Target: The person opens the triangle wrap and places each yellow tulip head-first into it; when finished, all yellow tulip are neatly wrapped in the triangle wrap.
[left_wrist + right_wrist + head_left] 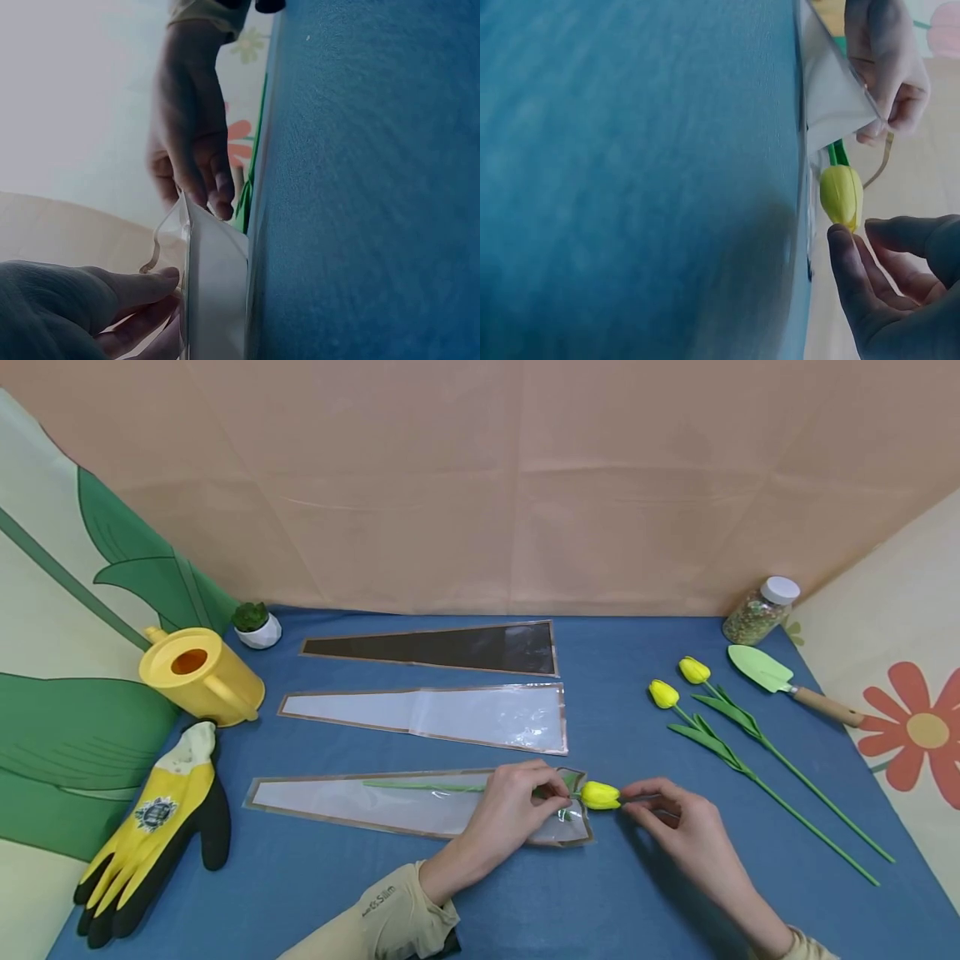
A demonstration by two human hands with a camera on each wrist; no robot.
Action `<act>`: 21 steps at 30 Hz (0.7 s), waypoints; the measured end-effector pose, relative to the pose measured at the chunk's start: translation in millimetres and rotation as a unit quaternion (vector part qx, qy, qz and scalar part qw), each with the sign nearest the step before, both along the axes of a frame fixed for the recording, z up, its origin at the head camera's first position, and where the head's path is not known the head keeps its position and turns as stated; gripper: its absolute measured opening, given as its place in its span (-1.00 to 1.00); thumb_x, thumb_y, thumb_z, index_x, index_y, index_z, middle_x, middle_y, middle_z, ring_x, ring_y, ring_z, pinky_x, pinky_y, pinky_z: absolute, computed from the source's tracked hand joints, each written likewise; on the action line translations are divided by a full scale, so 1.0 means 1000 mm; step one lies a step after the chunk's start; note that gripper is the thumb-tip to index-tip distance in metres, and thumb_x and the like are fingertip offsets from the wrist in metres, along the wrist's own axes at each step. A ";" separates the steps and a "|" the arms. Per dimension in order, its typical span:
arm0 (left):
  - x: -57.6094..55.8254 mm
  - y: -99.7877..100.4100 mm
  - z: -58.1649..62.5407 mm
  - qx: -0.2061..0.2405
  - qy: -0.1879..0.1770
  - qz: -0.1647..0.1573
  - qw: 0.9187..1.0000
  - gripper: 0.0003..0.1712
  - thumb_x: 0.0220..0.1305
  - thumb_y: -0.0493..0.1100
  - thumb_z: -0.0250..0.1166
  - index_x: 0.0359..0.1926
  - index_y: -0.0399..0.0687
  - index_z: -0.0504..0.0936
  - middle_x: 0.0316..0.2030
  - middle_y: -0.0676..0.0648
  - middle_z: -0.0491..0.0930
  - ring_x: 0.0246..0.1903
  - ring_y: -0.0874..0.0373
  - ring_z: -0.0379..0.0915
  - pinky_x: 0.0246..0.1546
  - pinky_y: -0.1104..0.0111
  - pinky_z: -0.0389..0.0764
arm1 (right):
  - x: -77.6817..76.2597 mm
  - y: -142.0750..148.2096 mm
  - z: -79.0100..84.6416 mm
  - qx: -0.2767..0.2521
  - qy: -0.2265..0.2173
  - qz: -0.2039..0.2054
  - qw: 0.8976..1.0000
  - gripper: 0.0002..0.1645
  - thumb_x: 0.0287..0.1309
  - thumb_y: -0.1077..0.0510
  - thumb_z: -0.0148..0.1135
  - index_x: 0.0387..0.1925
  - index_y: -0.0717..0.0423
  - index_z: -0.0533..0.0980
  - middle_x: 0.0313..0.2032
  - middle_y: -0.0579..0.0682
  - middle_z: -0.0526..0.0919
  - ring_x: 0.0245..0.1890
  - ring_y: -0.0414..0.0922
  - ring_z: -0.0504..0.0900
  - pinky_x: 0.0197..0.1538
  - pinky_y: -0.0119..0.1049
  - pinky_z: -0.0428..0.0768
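Observation:
A yellow tulip (600, 795) lies with its green stem inside a long, tapered clear-and-white flower sleeve (315, 797), its bud at the sleeve's wide mouth. My left hand (517, 802) pinches the sleeve's upper layer near that mouth, lifting it, as the left wrist view also shows. At the bud's tip, the fingertips of my right hand (678, 822) close in around it. In the right wrist view the bud (841, 195) sits between the raised sleeve film (832, 90) and my right fingers (844, 255). The lower stem is visible through the film.
Behind lie a white sleeve (480, 714) and a dark sleeve (450, 647). Two more tulips (738, 764) are at right, near a trowel (761, 668) and a jar (757, 614). A watering can (217, 685), potted succulent (257, 627) and glove (161, 827) stand or lie left.

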State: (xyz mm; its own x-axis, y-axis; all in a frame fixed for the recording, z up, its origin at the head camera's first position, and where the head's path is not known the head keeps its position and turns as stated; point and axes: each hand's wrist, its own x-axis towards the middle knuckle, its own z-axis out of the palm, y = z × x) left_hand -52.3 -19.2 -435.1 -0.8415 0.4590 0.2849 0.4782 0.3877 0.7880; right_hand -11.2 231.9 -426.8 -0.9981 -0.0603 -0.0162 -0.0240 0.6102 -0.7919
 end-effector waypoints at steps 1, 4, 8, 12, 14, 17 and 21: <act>0.000 0.000 0.000 -0.002 0.001 0.000 1.000 -0.89 0.23 -0.36 0.59 -0.29 -0.11 0.82 -0.30 -0.01 0.76 -0.30 0.27 0.70 -0.26 0.57 0.62 | 0.000 -0.001 0.000 -0.002 0.001 0.002 1.000 -0.76 0.30 0.31 0.51 -0.03 0.08 0.73 -0.10 -0.04 0.80 -0.17 -0.20 0.80 -0.08 -0.18 0.78; 0.000 0.000 0.000 -0.005 0.000 -0.002 1.000 -0.90 0.25 -0.34 0.58 -0.27 -0.10 0.83 -0.29 0.00 0.76 -0.29 0.30 0.69 -0.26 0.60 0.61 | 0.001 -0.005 0.000 -0.010 0.006 0.013 1.000 -0.76 0.30 0.33 0.50 -0.04 0.07 0.73 -0.13 -0.06 0.80 -0.19 -0.22 0.79 -0.11 -0.22 0.78; 0.000 0.000 0.000 -0.002 -0.006 -0.004 1.000 -0.91 0.27 -0.34 0.57 -0.26 -0.10 0.83 -0.29 0.01 0.77 -0.29 0.34 0.67 -0.26 0.62 0.60 | 0.001 -0.012 0.000 -0.018 0.014 0.024 0.999 -0.76 0.29 0.38 0.48 -0.07 0.08 0.73 -0.17 -0.09 0.80 -0.20 -0.21 0.78 -0.11 -0.24 0.78; 0.000 0.000 0.001 0.007 -0.005 -0.006 1.000 -0.90 0.27 -0.36 0.56 -0.27 -0.11 0.82 -0.30 0.00 0.77 -0.29 0.30 0.69 -0.26 0.59 0.62 | 0.000 -0.017 0.001 -0.023 0.022 0.033 0.999 -0.74 0.27 0.40 0.48 -0.08 0.08 0.73 -0.16 -0.10 0.80 -0.19 -0.20 0.79 -0.10 -0.21 0.78; 0.000 0.000 0.000 0.007 -0.003 -0.006 1.000 -0.90 0.27 -0.37 0.56 -0.28 -0.12 0.82 -0.30 0.00 0.77 -0.29 0.29 0.69 -0.25 0.58 0.62 | -0.001 -0.019 0.000 -0.023 0.027 0.039 0.999 -0.74 0.27 0.40 0.49 -0.07 0.07 0.73 -0.17 -0.11 0.80 -0.19 -0.21 0.79 -0.10 -0.22 0.78; 0.000 0.000 0.001 0.005 -0.002 -0.005 1.000 -0.91 0.28 -0.37 0.55 -0.28 -0.12 0.82 -0.31 0.00 0.76 -0.29 0.29 0.69 -0.25 0.58 0.62 | -0.003 -0.021 -0.001 -0.022 0.033 0.045 0.998 -0.73 0.25 0.38 0.51 -0.07 0.06 0.73 -0.17 -0.11 0.81 -0.21 -0.24 0.79 -0.13 -0.25 0.78; 0.000 -0.001 0.000 0.005 -0.003 -0.006 1.000 -0.91 0.29 -0.37 0.55 -0.29 -0.13 0.82 -0.31 0.01 0.76 -0.29 0.27 0.69 -0.25 0.56 0.62 | -0.007 -0.023 -0.003 -0.030 0.028 0.057 0.998 -0.70 0.23 0.40 0.52 -0.03 0.09 0.73 -0.14 -0.06 0.81 -0.21 -0.23 0.80 -0.18 -0.30 0.76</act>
State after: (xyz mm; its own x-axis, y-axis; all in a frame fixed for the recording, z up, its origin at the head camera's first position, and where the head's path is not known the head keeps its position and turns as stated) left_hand -52.2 -20.0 -434.9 -0.8378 0.4657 0.2849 0.4782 0.3741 0.7946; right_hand -18.4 208.7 -429.6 -0.9840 -0.1722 0.0465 -0.1355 0.5524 -0.8225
